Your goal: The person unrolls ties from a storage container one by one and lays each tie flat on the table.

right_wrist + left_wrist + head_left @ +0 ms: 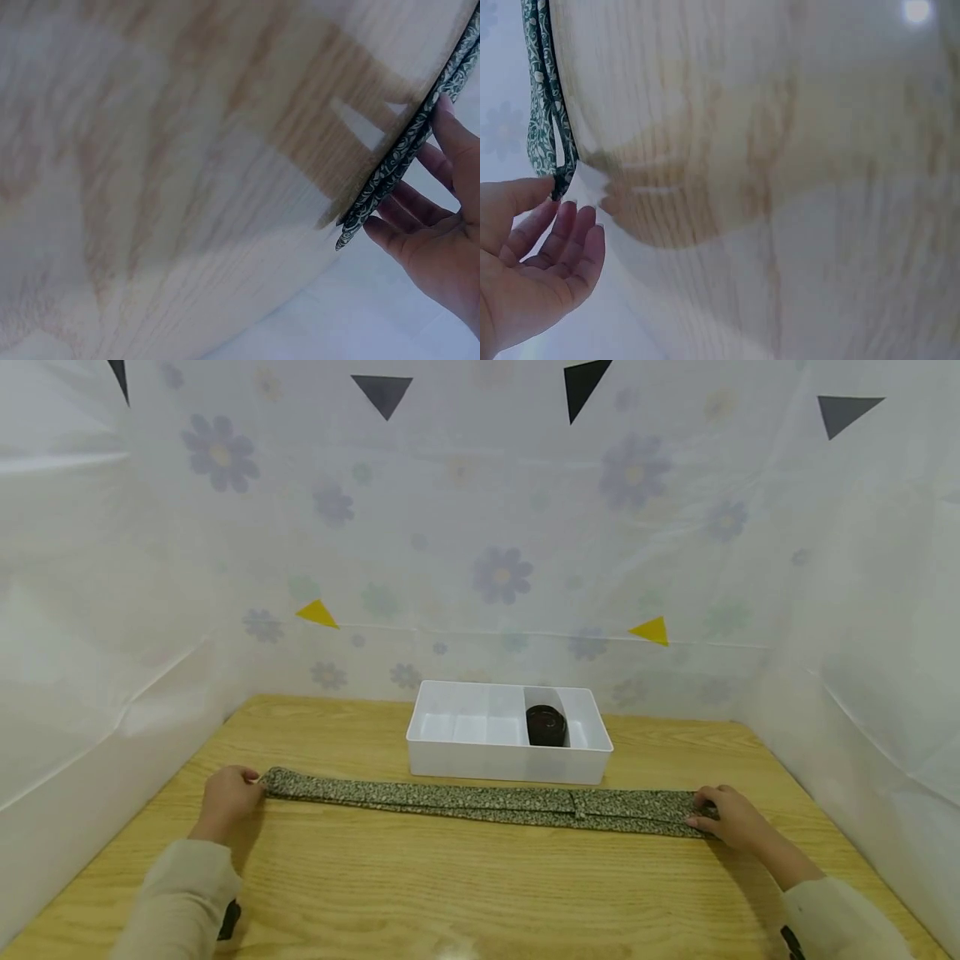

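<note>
A green floral-patterned necktie (465,799), folded double lengthwise, stretches from side to side across the wooden table, with a narrow loop crossing it right of the middle. At its folded left end, my left hand (229,795) pinches the fabric between thumb and forefinger; the left wrist view shows that hand (544,255) with its other fingers loosely bent. My right hand (731,818) grips the wide right end. In the right wrist view, the thumb and fingers of this hand (442,202) lie along the tie's edge (394,165), some fingertips hidden behind it.
Behind the tie stands a white divided box (487,762). One of its right compartments holds a dark, glossy coiled item (546,727), perhaps a rolled belt. White sheeting with flower prints (502,575) encloses the wooden table (480,885) at the back and sides.
</note>
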